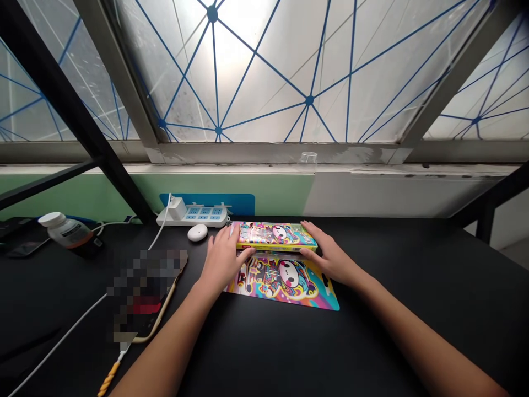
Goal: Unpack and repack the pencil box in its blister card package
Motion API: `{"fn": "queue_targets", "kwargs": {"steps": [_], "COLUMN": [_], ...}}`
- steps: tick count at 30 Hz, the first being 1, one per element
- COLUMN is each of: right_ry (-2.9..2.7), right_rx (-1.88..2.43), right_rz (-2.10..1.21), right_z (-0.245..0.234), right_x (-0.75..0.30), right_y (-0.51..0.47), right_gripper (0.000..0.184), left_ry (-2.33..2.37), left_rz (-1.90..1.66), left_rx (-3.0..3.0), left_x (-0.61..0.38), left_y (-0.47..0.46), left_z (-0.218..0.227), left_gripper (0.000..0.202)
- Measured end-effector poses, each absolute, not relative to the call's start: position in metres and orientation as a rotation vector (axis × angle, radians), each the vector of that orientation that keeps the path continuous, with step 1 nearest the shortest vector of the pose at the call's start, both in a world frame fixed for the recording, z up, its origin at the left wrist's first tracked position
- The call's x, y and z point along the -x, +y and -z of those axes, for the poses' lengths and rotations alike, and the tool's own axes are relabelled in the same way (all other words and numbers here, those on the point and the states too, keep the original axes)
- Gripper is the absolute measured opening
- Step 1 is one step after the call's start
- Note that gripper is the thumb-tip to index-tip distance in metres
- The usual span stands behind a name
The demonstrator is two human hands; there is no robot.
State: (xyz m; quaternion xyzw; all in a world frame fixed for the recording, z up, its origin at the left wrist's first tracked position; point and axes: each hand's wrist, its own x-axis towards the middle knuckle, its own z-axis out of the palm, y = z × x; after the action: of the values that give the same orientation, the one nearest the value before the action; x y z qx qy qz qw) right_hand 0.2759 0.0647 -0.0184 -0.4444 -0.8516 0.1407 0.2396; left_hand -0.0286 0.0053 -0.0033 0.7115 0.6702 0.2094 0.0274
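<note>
Two bare hands on a flat printed box with yellow sides, lying on a black tabletop — left hand at the box's left end, right hand at its right end. Left fingers spread over the top near that end, right fingers hooked over the far corner; clamped or merely resting, impossible to tell from this view. Box just beyond a glossy printed sheet with matching artwork, its near edge at or slightly over the sheet — unclear which. Box ends partly covered by the hands, contents unseen. Farther back, a white power strip and a small white oval object, mouse or case, hard to say. Off to the left, a white-capped bottle and a phone blurred past reading, a white cable trailing away. Above, a frosted window crossed by blue lines, a clear cup beneath it.
</note>
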Motion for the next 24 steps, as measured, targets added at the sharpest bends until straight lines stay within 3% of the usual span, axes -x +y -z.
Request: {"fn": "queue_targets", "kwargs": {"steps": [9, 13, 16, 22, 24], "right_ry": [-2.489, -2.413, -2.546, -2.853, -2.838], "right_rx": [1.394, 1.054, 0.724, 0.700, 0.747], "right_rz": [0.006, 0.230, 0.060, -0.495, -0.569], "right_z": [0.011, 0.000, -0.003, -0.001, -0.006], "right_x": [-0.267, -0.246, -0.221, -0.194, -0.198], "right_y": [0.052, 0.028, 0.002, -0.020, -0.020], "right_gripper": [0.059, 0.044, 0.036, 0.086, 0.089], "left_ry": [2.137, 2.035, 1.883, 2.003, 2.039], "left_rz": [-0.454, -0.555, -0.494, -0.457, -0.487], "left_rx": [-2.277, -2.458, -2.541, -2.448, -2.421], "left_x": [0.015, 0.009, 0.008, 0.004, 0.004], "left_y": [-0.001, -0.002, -0.001, -0.002, -0.003], "left_z": [0.000, -0.001, 0.000, 0.004, 0.003], "left_gripper": [0.070, 0.063, 0.054, 0.048, 0.048]}}
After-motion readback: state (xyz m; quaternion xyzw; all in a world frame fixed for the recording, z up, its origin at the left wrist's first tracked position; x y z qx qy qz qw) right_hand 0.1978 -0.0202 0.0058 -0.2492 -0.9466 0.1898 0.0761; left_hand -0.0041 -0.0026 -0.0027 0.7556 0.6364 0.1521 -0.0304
